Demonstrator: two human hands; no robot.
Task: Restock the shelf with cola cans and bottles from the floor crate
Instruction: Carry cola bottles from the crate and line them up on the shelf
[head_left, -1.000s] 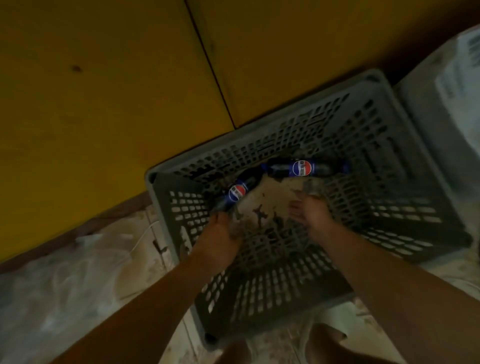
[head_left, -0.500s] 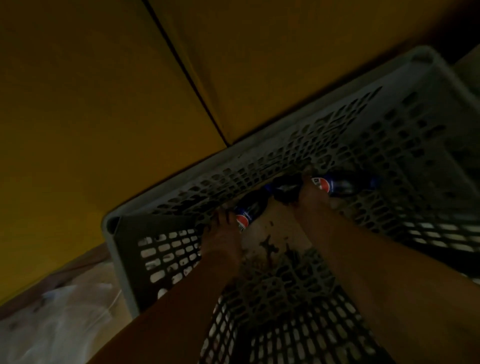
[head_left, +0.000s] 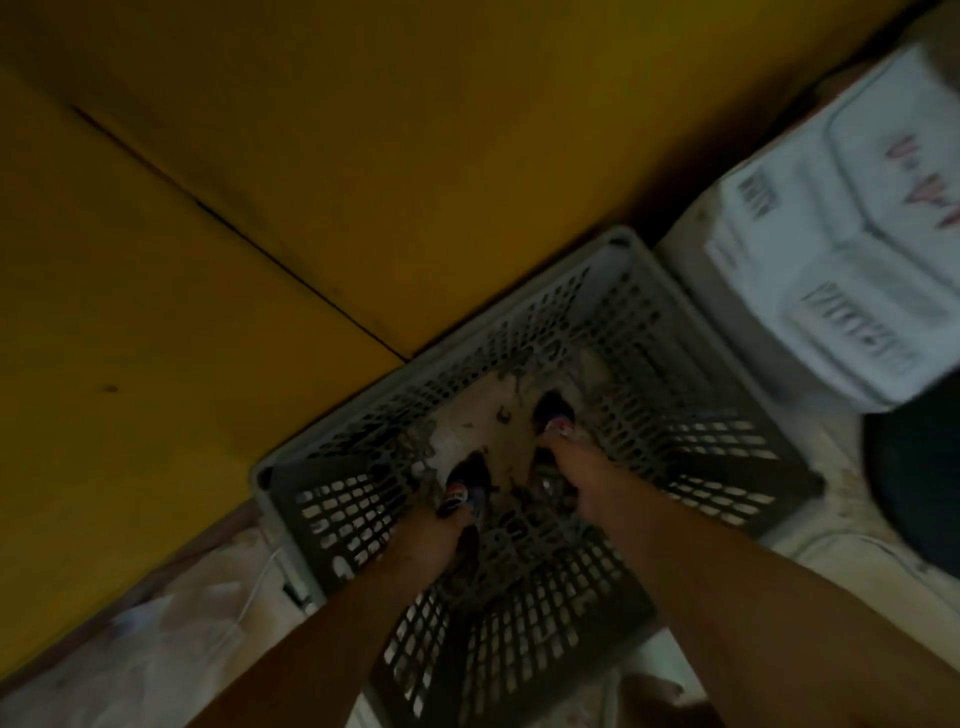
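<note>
L hand (head_left: 423, 538) grips cola bottle (head_left: 462, 488), R hand (head_left: 574, 470) prob. grips second bottle (head_left: 555, 410), mid crate (head_left: 337, 499), off walls

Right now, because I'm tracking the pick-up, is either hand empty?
No: the left hand holds one cola bottle and the right hand holds a second bottle, both inside the grey crate.

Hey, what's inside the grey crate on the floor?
Left bottle in the left hand, right bottle in the right hand, over a stained liner. The hands hide part of each bottle.
</note>
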